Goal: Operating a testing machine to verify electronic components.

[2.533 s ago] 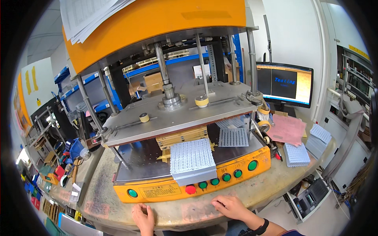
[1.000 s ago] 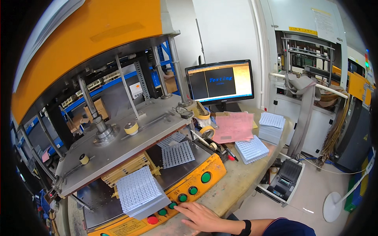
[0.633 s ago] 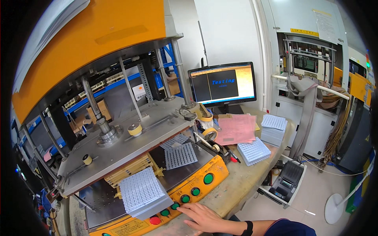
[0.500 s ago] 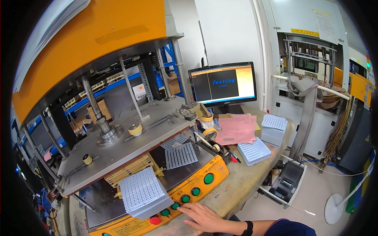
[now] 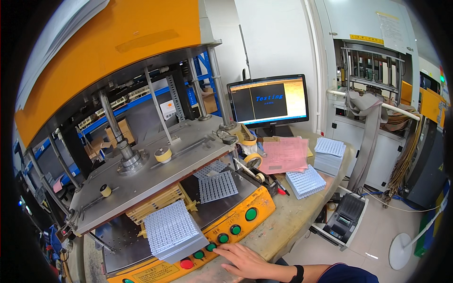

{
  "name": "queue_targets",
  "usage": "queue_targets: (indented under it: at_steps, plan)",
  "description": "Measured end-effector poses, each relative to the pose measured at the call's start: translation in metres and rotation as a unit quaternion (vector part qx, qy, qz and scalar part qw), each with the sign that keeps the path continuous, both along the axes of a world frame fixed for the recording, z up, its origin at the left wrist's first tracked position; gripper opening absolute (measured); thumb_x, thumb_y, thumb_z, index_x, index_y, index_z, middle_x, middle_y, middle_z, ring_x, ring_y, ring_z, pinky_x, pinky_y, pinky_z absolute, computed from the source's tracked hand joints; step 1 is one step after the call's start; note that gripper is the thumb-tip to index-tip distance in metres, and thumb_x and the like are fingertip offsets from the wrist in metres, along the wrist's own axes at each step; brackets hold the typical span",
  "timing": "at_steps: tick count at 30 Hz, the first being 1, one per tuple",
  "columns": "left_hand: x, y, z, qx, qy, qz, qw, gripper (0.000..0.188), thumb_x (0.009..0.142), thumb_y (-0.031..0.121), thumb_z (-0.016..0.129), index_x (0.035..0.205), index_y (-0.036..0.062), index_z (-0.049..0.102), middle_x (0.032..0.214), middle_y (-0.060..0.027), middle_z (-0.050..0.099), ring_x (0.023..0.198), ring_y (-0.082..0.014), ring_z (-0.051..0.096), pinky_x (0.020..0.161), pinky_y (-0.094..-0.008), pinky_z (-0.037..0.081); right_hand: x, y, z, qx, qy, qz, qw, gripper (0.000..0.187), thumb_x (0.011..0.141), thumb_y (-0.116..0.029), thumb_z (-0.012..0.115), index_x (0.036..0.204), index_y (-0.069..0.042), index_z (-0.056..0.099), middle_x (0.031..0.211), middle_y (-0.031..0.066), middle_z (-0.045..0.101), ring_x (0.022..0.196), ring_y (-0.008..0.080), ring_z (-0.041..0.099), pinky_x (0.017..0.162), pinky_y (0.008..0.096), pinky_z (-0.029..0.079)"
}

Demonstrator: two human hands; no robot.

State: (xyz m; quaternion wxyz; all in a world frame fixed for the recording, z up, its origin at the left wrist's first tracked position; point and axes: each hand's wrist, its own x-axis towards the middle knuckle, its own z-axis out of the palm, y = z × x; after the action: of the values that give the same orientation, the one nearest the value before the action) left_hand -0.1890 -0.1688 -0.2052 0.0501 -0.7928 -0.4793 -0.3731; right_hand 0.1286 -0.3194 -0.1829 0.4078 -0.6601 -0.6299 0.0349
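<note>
My right hand (image 5: 243, 261) comes in from the lower right, a dark band on its wrist. Its fingers are stretched out and hold nothing, with a fingertip at or on a green button (image 5: 211, 246) of the orange control panel (image 5: 236, 221). Just left of the fingers, a tall stack of white perforated boards (image 5: 172, 226) sits at the machine's front edge, partly over the panel. A red button (image 5: 187, 263) is below that stack. Loose perforated boards (image 5: 218, 187) lie on the dark machine bed. My left hand is out of view.
A press with a grey metal plate (image 5: 188, 141) and steel posts stands over the bed. On the table to the right are two more board stacks (image 5: 306, 182), pink papers (image 5: 285, 155), tape rolls and pens. Behind is a lit monitor (image 5: 268, 100); a black device (image 5: 347, 217) sits lower right.
My right hand stays by the green button. The view has shifted very slightly; in the far machine at upper right, the inside of the opening looks different.
</note>
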Motion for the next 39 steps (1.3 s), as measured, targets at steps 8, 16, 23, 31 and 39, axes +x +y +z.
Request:
queue_targets:
  at_steps: [8, 16, 23, 31, 39]
  plan:
    - [0.0, 0.0, 0.0, -0.001, -0.008, -0.005, 1.0, 0.028, 0.088, 0.031, 0.06, 0.083, 0.0038, 0.063, 0.078, -0.0192, 0.059, 0.075, -0.037, 0.055, 0.068, -0.0447, 0.043, 0.001, 0.001, -0.001, 0.008, -0.022, 0.001, 1.0, 0.05, 0.095, -0.028, 0.054, 0.137, -0.004, 0.042, 0.13, 0.016, 0.045, 0.117, 0.0321, 0.047, 0.098, 0.0413, 0.041]
    - [0.002, 0.0, 0.0, -0.004, -0.017, -0.011, 1.0, 0.028, 0.089, 0.031, 0.059, 0.084, 0.0035, 0.064, 0.079, -0.0203, 0.06, 0.075, -0.038, 0.056, 0.069, -0.0453, 0.043, 0.001, 0.0, 0.001, -0.008, -0.029, 0.002, 1.0, 0.051, 0.095, -0.028, 0.053, 0.138, -0.004, 0.041, 0.13, 0.0153, 0.045, 0.118, 0.031, 0.046, 0.098, 0.041, 0.041]
    - [0.007, -0.006, 0.011, -0.012, -0.03, -0.021, 0.999, 0.029, 0.09, 0.03, 0.059, 0.086, 0.0019, 0.065, 0.08, -0.0211, 0.061, 0.075, -0.0385, 0.057, 0.069, -0.0455, 0.045, 0.0, -0.001, 0.0, -0.008, -0.038, -0.006, 0.999, 0.051, 0.095, -0.028, 0.053, 0.138, -0.003, 0.04, 0.131, 0.0149, 0.044, 0.119, 0.0302, 0.045, 0.099, 0.0406, 0.04]
    - [0.004, -0.001, 0.003, 0.022, -0.002, -0.002, 1.0, 0.03, 0.09, 0.03, 0.059, 0.082, 0.0018, 0.065, 0.075, -0.0207, 0.061, 0.069, -0.0379, 0.057, 0.064, -0.045, 0.045, 0.0, -0.003, -0.001, 0.012, -0.03, -0.005, 0.999, 0.051, 0.095, -0.028, 0.052, 0.138, -0.003, 0.041, 0.132, 0.0143, 0.044, 0.121, 0.0298, 0.044, 0.1, 0.0404, 0.039]
    - [0.004, -0.001, 0.003, 0.012, -0.011, -0.002, 1.0, 0.029, 0.089, 0.03, 0.059, 0.082, 0.0028, 0.065, 0.076, -0.0196, 0.061, 0.07, -0.0372, 0.057, 0.064, -0.0456, 0.044, 0.001, 0.001, -0.005, 0.005, -0.023, 0.001, 1.0, 0.052, 0.096, -0.029, 0.052, 0.139, -0.003, 0.04, 0.132, 0.0151, 0.044, 0.122, 0.03, 0.044, 0.101, 0.0408, 0.038]
